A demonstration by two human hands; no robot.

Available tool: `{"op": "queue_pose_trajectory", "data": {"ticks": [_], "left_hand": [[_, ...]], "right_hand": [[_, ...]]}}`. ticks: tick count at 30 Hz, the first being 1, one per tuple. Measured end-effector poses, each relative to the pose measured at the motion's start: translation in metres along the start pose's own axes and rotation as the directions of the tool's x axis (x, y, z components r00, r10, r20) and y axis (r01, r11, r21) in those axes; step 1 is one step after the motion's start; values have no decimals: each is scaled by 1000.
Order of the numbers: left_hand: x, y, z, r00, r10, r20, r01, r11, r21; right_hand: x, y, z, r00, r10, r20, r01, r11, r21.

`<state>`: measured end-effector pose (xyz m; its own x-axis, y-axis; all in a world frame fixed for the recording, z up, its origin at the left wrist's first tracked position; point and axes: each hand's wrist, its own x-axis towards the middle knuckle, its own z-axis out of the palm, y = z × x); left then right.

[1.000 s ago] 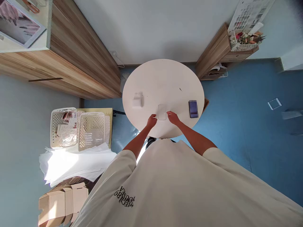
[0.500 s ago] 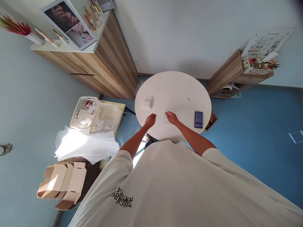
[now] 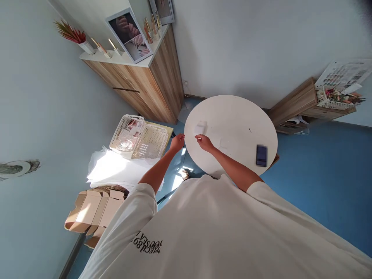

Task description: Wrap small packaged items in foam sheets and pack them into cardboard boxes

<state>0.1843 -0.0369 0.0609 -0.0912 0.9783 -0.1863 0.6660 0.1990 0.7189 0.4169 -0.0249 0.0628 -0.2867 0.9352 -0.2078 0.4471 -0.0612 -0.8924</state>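
Observation:
At the left rim of the round white table [image 3: 232, 112], my left hand [image 3: 177, 142] is raised with its fingers curled together; anything between them is too small to make out. My right hand [image 3: 205, 142] hovers over the left part of the table, its thumb and fingers slightly apart. Just beyond its fingertips sits a small white block-like stack [image 3: 200, 128]. A thin clear plastic piece [image 3: 223, 145] lies flat on the table to the right of that hand.
A phone [image 3: 261, 155] and a small dark item [image 3: 249, 130] lie on the table's right. At left are white baskets [image 3: 151, 141] with clear packets, white sheets [image 3: 116, 170] and opened cardboard boxes [image 3: 90, 209]. A wooden cabinet [image 3: 162, 77] stands behind.
The view has swung left. My right hand has left the clear plastic piece and moved left to the white stack. My left hand has shifted left to the table's rim.

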Motion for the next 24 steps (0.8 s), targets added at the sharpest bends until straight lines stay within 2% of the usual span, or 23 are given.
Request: {"op": "queue_pose_trajectory", "data": {"ticks": [7,11,14,18,24], "left_hand": [[35,-71,-93,980,-38,-197,39,999,0],[51,-113,-134,961,-86,-261,87,996,-9],[61,-136,-156,943,-136,-303,134,991,-25],[75,-157,-178,914,-250,-319,256,966,-22],[99,-181,-198,868,-415,-274,412,908,-70]], "right_hand": [[31,-58,79,999,-27,41,27,1000,-13],[50,-93,119,994,-56,97,61,997,-45],[62,-110,141,988,-73,133,83,994,-68],[78,-119,162,984,-96,149,107,992,-69],[98,-121,184,982,-115,147,123,992,-42]]}}
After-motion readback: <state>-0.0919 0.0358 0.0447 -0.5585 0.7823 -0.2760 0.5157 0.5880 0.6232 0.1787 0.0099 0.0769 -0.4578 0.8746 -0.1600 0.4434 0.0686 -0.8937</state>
